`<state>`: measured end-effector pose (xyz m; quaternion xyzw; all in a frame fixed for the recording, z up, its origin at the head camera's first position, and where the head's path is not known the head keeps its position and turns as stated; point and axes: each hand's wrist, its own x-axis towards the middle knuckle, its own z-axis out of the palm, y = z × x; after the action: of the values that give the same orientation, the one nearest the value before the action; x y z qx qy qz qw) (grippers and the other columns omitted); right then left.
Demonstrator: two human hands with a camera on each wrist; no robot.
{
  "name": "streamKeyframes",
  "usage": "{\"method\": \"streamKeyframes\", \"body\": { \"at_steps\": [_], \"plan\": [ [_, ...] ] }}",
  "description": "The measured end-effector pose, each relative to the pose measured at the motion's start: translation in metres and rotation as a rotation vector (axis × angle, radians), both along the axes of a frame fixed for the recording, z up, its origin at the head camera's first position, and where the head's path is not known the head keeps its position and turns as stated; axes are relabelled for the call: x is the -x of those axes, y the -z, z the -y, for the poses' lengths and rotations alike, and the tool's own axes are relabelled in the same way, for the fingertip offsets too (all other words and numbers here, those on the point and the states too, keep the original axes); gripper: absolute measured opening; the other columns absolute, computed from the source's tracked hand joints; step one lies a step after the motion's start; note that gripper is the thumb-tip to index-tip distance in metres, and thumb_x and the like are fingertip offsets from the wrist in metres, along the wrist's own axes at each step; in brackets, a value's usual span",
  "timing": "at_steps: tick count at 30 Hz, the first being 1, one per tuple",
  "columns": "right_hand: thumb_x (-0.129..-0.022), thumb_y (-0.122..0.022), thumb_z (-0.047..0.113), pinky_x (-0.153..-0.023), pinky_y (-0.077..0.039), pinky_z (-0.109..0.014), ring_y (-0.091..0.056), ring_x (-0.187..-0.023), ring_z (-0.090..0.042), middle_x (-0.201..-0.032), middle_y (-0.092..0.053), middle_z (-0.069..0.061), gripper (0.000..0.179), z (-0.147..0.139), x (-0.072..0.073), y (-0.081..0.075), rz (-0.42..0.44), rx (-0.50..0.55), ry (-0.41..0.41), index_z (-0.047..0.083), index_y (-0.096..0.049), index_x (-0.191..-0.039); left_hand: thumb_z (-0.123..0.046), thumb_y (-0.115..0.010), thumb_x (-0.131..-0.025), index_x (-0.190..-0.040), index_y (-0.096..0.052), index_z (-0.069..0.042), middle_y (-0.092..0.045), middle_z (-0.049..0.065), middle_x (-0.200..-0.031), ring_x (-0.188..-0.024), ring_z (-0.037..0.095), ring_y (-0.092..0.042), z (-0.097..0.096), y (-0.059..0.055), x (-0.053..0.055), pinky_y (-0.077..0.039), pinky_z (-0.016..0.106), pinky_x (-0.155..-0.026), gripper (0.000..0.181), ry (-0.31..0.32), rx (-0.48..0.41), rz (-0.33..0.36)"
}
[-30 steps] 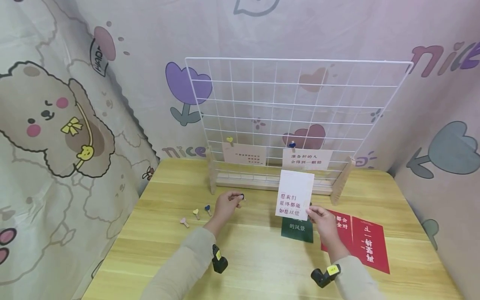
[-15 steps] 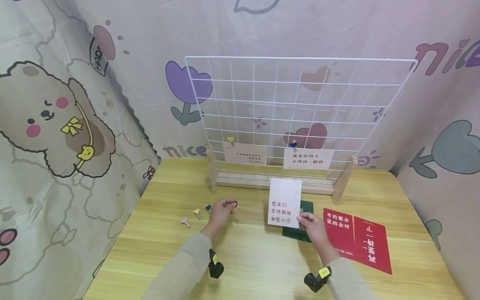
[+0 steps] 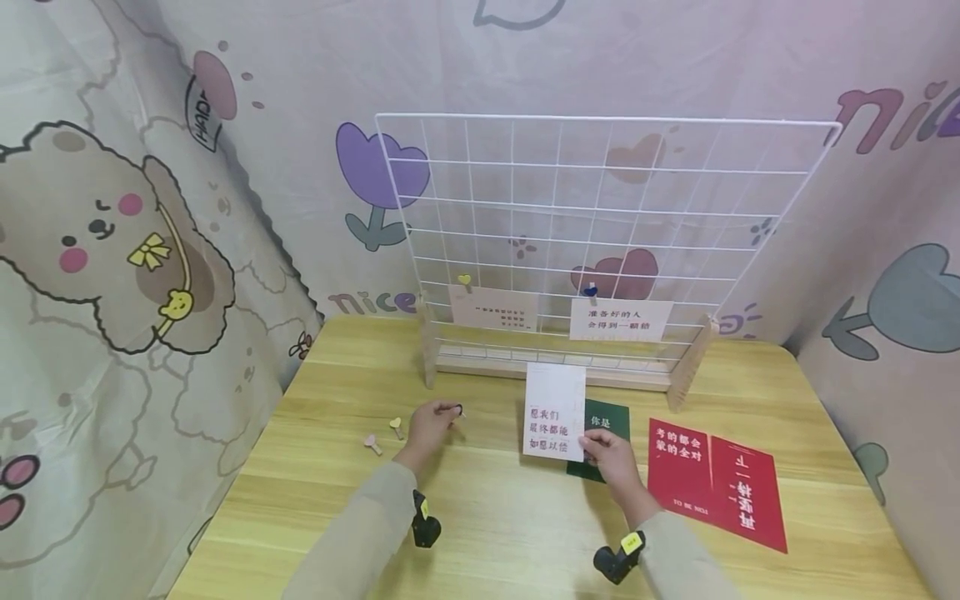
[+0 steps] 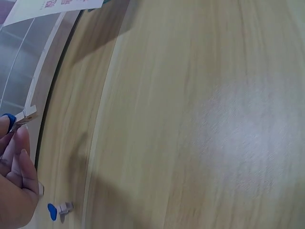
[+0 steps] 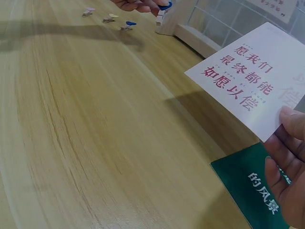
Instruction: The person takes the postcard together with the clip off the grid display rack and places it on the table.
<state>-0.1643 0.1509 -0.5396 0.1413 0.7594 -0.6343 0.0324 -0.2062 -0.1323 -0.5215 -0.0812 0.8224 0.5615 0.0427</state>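
Observation:
My left hand (image 3: 424, 435) pinches a small wooden clothespin (image 4: 26, 115) with a blue heart, just above the table in front of the rack. In my right hand (image 3: 617, 460), thumb and fingers grip the right edge of a white card (image 3: 552, 398) with red lettering, held up and tilted. It partly covers a green card (image 3: 611, 417) on the tabletop. Beside the left hand lie loose clothespins: one with a pink heart (image 3: 371, 443), one with a yellow heart (image 3: 397, 427), and one with a blue heart (image 5: 127, 26), which the left hand hides in the head view.
A white wire grid rack (image 3: 600, 119) on wooden feet stands at the table's back. Two pale cards hang low on it, a left one (image 3: 491, 310) under a yellow-heart clothespin and a right one (image 3: 621, 322) under a blue-heart one. Red cards (image 3: 678, 479) lie at right.
My right hand has carried the white card left and down, toward the left hand, uncovering the red cards and more of the green one. The left hand has drawn slightly left and down with its clothespin.

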Motion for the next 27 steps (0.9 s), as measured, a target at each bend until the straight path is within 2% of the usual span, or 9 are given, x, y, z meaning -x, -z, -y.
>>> {"method": "streamKeyframes", "body": {
  "at_steps": [9,14,17,24,27],
  "plan": [
    [-0.081,-0.057,0.007,-0.063,-0.047,-0.029,-0.053,-0.067,-0.015,-0.079,-0.059,-0.009,0.021,0.012,0.003,0.004,0.012,-0.034,-0.027,-0.009,-0.057,-0.095,-0.014,-0.056,-0.083,-0.097,-0.061,0.002,-0.061,0.011,-0.088,-0.081,0.027,-0.057,0.006,-0.001,0.012,-0.046,0.033,-0.068,0.021,0.002,0.024,0.045],
    [-0.082,-0.057,0.008,-0.064,-0.047,-0.031,-0.054,-0.068,-0.015,-0.079,-0.060,-0.009,0.021,0.018,0.008,0.007,0.022,-0.060,-0.056,-0.009,-0.058,-0.095,-0.013,-0.056,-0.084,-0.095,-0.061,0.002,-0.061,0.009,-0.086,-0.077,0.024,-0.057,0.009,-0.004,0.019,-0.046,0.029,-0.063,0.019,0.031,0.079,0.042],
    [-0.082,-0.057,0.008,-0.064,-0.048,-0.032,-0.055,-0.067,-0.016,-0.079,-0.060,-0.009,0.021,0.022,0.011,0.008,0.019,-0.076,-0.071,-0.009,-0.058,-0.095,-0.011,-0.056,-0.083,-0.094,-0.061,0.003,-0.060,0.009,-0.084,-0.076,0.024,-0.057,0.011,-0.003,0.023,-0.046,0.027,-0.061,0.018,0.040,0.081,0.052],
    [-0.080,-0.056,0.002,-0.063,-0.049,-0.030,-0.056,-0.067,-0.016,-0.080,-0.059,-0.011,0.017,0.035,0.016,0.014,0.029,0.004,-0.072,-0.010,-0.057,-0.092,-0.010,-0.055,-0.083,-0.090,-0.062,0.002,-0.060,0.006,-0.076,-0.067,0.015,-0.054,0.015,-0.002,0.029,-0.041,0.021,-0.054,0.015,0.035,0.127,0.086],
    [-0.080,-0.056,0.001,-0.058,-0.048,-0.028,-0.055,-0.063,-0.015,-0.076,-0.059,-0.009,0.015,0.038,0.016,0.015,0.035,-0.002,-0.064,-0.010,-0.058,-0.090,-0.009,-0.056,-0.082,-0.089,-0.062,0.002,-0.059,0.005,-0.074,-0.065,0.015,-0.052,0.015,-0.002,0.029,-0.039,0.020,-0.052,0.015,0.042,0.140,0.101]
  ]
}}
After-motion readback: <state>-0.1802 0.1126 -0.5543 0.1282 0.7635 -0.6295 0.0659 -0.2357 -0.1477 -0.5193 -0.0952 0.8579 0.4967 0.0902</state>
